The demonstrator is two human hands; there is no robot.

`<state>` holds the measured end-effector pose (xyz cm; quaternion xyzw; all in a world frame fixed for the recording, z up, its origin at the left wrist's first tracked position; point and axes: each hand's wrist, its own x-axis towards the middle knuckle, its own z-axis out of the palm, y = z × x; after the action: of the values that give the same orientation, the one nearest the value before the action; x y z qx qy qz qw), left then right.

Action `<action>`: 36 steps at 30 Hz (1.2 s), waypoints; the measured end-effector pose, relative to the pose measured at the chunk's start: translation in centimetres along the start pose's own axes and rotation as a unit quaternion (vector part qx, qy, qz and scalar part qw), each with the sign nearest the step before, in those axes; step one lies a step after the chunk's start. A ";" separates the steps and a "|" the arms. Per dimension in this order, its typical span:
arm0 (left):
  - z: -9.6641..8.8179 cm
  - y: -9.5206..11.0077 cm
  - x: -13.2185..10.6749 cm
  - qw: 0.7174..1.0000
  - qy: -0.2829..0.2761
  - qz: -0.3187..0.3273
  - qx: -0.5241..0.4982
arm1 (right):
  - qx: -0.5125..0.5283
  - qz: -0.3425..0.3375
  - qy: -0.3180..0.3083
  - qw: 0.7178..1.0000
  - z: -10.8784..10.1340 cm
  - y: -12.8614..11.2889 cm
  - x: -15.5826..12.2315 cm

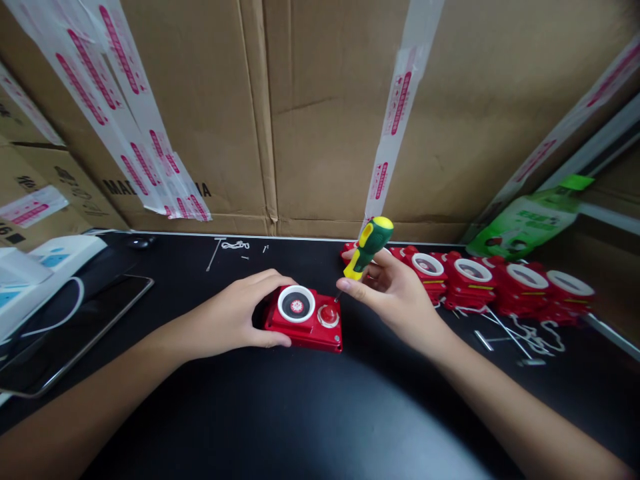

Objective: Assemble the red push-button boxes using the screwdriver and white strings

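Note:
On the black table lies a red box-shaped device (306, 338) with a white-rimmed round dial and a red dome. My left hand (250, 310) grips its left end, thumb along the front and fingers behind. A screwdriver (369, 248) with a green and yellow handle is pinched in my right hand (393, 283). The screwdriver leans to the right, and its tip meets the device's far right corner, beside the dome. Some of my right fingers are hidden behind the handle.
Several similar red devices (473, 272) stand in a row at right, near a green bottle (530, 220). Metal T-shaped rods and white cord (537, 337) lie before them. A tablet-like device (95, 333) lies at left. Cardboard boxes (320, 133) wall off the back.

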<state>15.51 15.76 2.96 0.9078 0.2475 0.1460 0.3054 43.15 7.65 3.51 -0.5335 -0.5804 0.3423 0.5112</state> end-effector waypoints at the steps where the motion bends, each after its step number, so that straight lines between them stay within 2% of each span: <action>1: 0.0 0.0 0.0 1.000 0.001 -0.001 0.001 | 0.003 0.001 0.004 1.000 0.0 0.0 0.0; 9: 0.0 0.1 0.0 1.000 -0.005 -0.005 0.001 | 0.017 -0.037 0.081 0.996 0.3 -0.4 0.0; 19: 0.0 0.2 0.0 1.000 -0.009 -0.001 -0.007 | 0.049 0.007 0.059 0.997 0.4 -0.7 -0.3; 27: 0.2 -0.3 -0.4 1.000 0.018 -0.017 0.014 | -0.044 0.006 0.011 0.999 0.0 -0.6 -0.4; 32: 0.3 -0.3 -0.4 1.000 0.011 -0.010 0.009 | -0.044 0.014 0.022 0.999 0.1 -0.6 -0.3; 36: 0.4 -0.5 -0.5 1.000 0.028 0.001 0.012 | -0.045 -0.005 0.049 0.998 0.2 -0.6 -0.2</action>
<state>15.06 15.61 2.27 0.9074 0.2566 0.1684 0.2870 42.81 7.32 3.99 -0.5692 -0.5720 0.2869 0.5162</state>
